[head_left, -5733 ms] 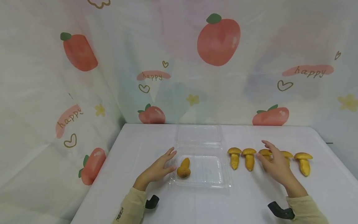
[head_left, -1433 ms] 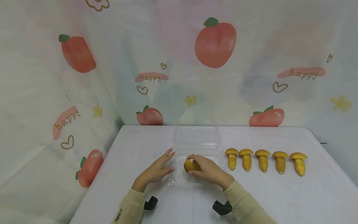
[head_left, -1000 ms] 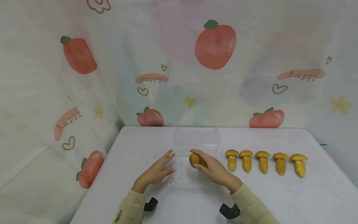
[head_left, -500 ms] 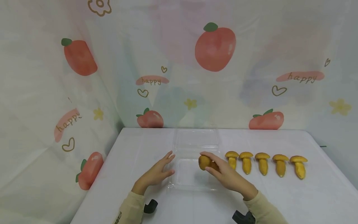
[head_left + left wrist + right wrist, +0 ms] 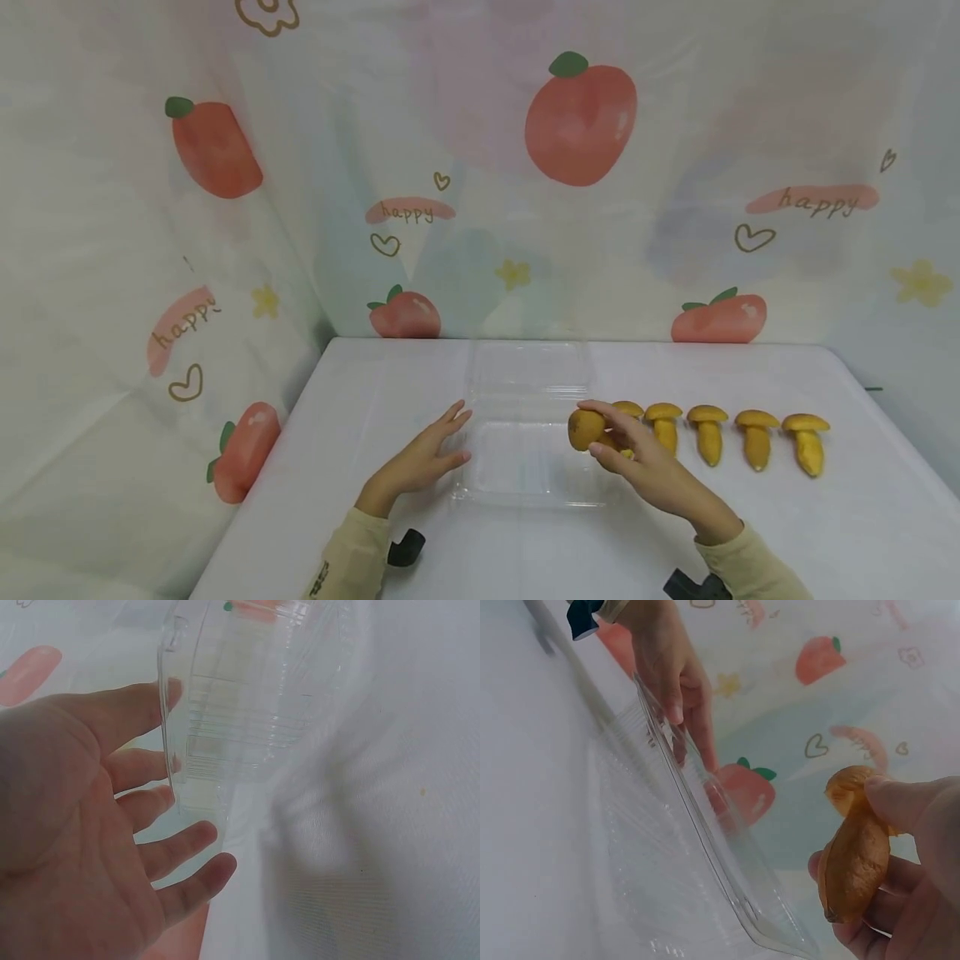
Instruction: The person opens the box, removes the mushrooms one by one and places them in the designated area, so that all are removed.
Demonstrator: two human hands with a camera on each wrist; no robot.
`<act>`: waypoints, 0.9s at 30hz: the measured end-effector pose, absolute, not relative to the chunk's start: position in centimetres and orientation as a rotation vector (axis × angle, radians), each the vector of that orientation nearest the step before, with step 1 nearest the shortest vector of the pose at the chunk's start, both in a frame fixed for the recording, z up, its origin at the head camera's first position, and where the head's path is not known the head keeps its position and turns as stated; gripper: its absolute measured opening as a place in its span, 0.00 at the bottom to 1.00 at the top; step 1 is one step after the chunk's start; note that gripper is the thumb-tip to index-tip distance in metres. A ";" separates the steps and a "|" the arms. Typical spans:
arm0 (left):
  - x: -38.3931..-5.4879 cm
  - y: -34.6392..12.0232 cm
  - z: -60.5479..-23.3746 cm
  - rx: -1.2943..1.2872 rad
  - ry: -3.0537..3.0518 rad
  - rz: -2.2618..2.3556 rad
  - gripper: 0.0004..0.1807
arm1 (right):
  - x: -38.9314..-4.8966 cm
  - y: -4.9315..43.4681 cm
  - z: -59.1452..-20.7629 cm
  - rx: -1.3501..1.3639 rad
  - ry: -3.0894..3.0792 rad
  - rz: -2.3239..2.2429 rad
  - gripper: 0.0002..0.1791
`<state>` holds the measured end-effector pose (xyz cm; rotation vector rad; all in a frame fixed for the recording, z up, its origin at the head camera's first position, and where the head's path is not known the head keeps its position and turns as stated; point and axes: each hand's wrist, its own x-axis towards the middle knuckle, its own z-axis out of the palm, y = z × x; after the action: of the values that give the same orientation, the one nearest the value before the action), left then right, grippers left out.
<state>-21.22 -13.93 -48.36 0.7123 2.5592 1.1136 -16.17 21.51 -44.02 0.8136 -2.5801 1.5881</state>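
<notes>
A yellow-brown toy-like mushroom (image 5: pixel 586 429) is pinched between the thumb and fingers of my right hand (image 5: pixel 654 471), above the right edge of a clear plastic clamshell box (image 5: pixel 525 502). The right wrist view shows the thumb on the mushroom's cap (image 5: pixel 847 784) and fingers behind its stem (image 5: pixel 855 870). The box stands with its lid (image 5: pixel 528 367) folded back. At its left side is my left hand (image 5: pixel 415 457), fingers spread and fairly straight; in the left wrist view, fingertips (image 5: pixel 174 691) overlap the box's rim, and whether they touch it I cannot tell.
Several similar mushrooms (image 5: pixel 707 433) lie in a row on the white table (image 5: pixel 750 533), right of the box, caps away from me. The leftmost mushroom (image 5: pixel 627 408) is partly behind my right hand. A fruit-patterned cloth backdrop (image 5: pixel 480 167) borders the table's back and left.
The mushroom lay in the box at first, with my right hand over the row. My right hand then gripped it, raised it and carried it rightward to the box's right edge. My left hand stayed put.
</notes>
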 end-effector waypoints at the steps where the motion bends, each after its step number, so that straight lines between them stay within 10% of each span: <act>1: -21.2 -13.9 -48.4 0.713 2.560 1.112 0.37 | -16.1 21.8 -44.0 0.811 -2.568 1.578 0.26; 27: -21.0 -14.0 -48.0 0.717 2.546 1.139 0.37 | -14.8 27.6 -41.5 0.609 -2.499 1.337 0.31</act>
<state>-21.05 -13.98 -48.00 0.7174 2.5463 1.1390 -14.80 27.64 -41.50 0.6088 -2.4986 1.3366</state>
